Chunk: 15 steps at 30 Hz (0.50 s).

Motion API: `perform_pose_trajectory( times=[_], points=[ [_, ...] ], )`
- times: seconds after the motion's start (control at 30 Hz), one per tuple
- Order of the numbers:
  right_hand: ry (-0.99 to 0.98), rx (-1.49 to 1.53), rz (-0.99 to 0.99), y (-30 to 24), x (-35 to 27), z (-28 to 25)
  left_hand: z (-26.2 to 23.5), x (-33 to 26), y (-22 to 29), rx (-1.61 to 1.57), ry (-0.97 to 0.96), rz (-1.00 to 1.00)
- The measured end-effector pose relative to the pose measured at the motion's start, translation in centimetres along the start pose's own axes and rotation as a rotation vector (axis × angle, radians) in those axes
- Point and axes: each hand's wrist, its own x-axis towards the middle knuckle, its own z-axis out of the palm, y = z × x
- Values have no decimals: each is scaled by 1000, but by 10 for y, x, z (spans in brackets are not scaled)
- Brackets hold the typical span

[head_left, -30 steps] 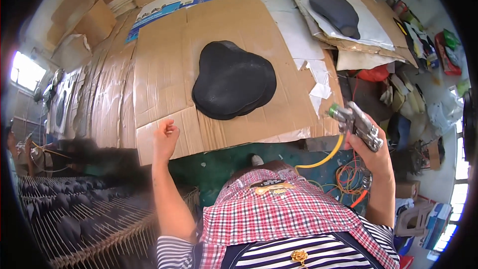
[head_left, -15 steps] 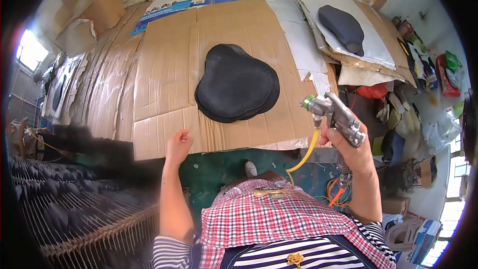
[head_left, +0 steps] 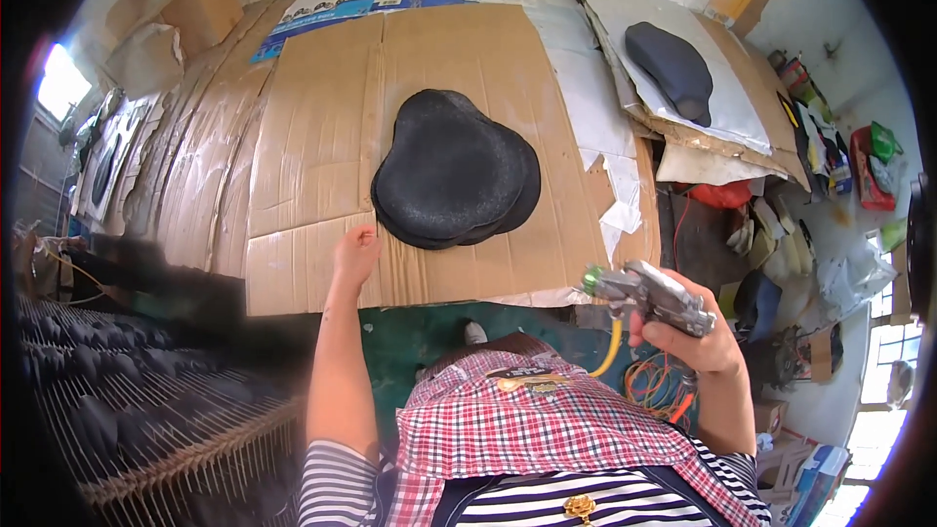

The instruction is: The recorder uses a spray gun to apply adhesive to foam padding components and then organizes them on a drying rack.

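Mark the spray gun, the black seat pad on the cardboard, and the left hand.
spray gun (head_left: 652,295), head view, on its metal body above the grip.
black seat pad (head_left: 451,168), head view, middle of its top face.
left hand (head_left: 355,256), head view, back of the hand.

Blue-white printed carton flap (head_left: 376,5) at far cardboard edge; green packets (head_left: 883,141) right.

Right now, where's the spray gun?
In the head view, the spray gun is at lower right, gripped in the right hand, just off the cardboard's near right corner, right of the black seat pad.
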Motion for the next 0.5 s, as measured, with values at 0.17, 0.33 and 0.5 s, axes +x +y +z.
perform_pose_trajectory(
  times=[0.17,0.33,0.5],
  points=[
    [205,-1,-134,-5,43,12,29,15,0,13,-15,32],
    [299,-103,-86,-13,41,-12,49,17,27,187,73,83],
    [212,-28,-184,-24,47,-7,49,47,7,361,359,145]
  ],
)
